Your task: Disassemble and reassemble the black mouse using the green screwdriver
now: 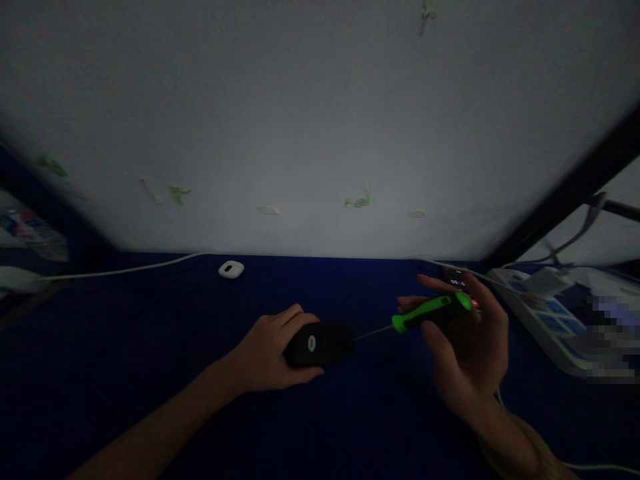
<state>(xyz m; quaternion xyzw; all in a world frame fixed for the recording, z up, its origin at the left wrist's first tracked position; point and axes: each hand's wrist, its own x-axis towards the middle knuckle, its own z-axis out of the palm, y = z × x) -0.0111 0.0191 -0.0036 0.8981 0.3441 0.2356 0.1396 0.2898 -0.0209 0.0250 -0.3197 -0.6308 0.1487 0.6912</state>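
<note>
Left grip: my left hand [265, 350] is clenched over a black oblong housing [320, 345], fingers across its top, pressing it against the blue table [150, 320] at lower centre.
Right grip: my right hand [463, 347] is closed around the green-and-black handle of a screwdriver [430, 313], right of centre.
Shaft: its thin shaft [373, 331] points left and reaches the housing's right end.
Risk: my hold on the handle looks light, so I judge the tip could slip, scratching the housing or jabbing my left hand; the dim light adds to that risk.
Hidden: the tip is too dark to make out, so I can't tell whether it sits in a screw. My right hand partly covers a phone [455, 280], near a white power strip [540, 313].
</note>
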